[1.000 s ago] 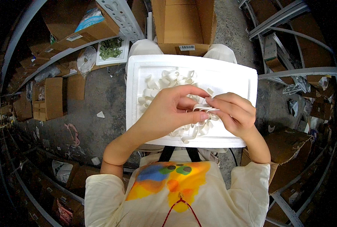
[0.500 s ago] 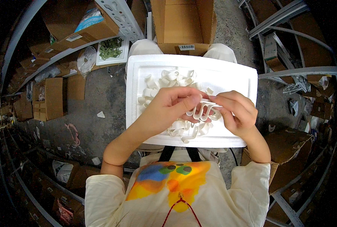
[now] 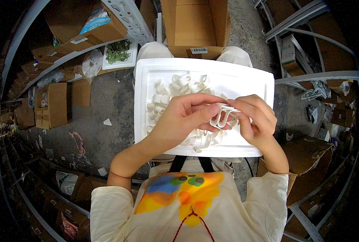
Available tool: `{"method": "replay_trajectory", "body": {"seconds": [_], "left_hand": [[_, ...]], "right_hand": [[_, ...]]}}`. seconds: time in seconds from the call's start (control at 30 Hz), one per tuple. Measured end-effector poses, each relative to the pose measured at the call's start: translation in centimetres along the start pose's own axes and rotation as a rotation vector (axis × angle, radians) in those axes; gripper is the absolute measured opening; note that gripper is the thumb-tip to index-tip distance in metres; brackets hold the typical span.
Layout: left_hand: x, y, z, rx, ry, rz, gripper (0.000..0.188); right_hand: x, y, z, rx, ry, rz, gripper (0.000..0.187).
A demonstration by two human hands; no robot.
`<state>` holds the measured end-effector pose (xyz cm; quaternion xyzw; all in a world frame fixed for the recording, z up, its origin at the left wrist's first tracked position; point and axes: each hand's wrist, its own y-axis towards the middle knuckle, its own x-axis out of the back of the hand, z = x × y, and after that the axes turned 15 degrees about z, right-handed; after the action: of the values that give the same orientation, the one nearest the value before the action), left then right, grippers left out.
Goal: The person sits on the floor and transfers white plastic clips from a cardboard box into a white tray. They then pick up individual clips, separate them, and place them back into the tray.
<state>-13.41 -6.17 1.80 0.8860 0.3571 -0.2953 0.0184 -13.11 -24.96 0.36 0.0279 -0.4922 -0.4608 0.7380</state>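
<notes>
Over a white foam tray (image 3: 254, 86) on my lap, both hands meet. My left hand (image 3: 185, 119) is closed, thumb and fingers pinching a wavy white strip (image 3: 219, 120) that looks like several S-shaped pieces nested together. From the other side, the fingertips of my right hand (image 3: 258, 119) grip the strip's right end. Its upper edge is partly hidden behind my fingers. Beneath and beyond my hands lies a loose pile of curled white strips (image 3: 183, 84), some covered by my left hand.
An open cardboard box (image 3: 195, 24) stands beyond the tray. At the far left, a white tray (image 3: 134, 56) holds green pieces. Metal shelves with cartons flank both sides; one carton (image 3: 52, 105) sits left on the littered floor, another (image 3: 308, 165) near my right elbow.
My left hand has slid slightly right along the wavy strip, so less of it shows between my hands. My right hand has shifted a little right too. The pile looks much the same.
</notes>
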Motion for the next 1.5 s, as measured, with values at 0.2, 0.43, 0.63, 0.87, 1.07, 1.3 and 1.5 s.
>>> {"method": "replay_trajectory", "body": {"seconds": [0.2,0.43,0.63,0.87,1.07,1.3,1.5], "left_hand": [[-0.5,-0.2,-0.3,-0.005,0.029,-0.01,0.033],[-0.4,0.2,-0.4,0.047,-0.007,-0.077,0.034],[-0.2,0.4,-0.3,0.047,0.045,-0.047,0.033],[0.0,0.5,0.1,0.033,0.031,-0.051,0.033],[-0.1,0.5,0.1,0.028,-0.005,-0.072,0.034],[0.3,-0.4,-1.2,-0.012,-0.098,-0.096,0.032],[2.0,-1.1,-2.5,-0.248,1.169,-0.335,0.027]], "right_hand": [[0.3,0.4,0.1,0.01,-0.003,0.013,0.025],[0.7,0.8,-0.1,0.062,-0.204,0.041,0.026],[0.9,0.8,-0.2,0.088,-0.326,0.055,0.036],[0.7,0.8,0.0,0.076,-0.405,0.065,0.04],[0.7,0.9,0.1,0.065,-0.349,0.079,0.037],[1.6,1.1,0.1,0.005,-0.187,0.095,0.025],[2.9,0.4,-0.6,-0.224,-0.197,0.053,0.019]]}}
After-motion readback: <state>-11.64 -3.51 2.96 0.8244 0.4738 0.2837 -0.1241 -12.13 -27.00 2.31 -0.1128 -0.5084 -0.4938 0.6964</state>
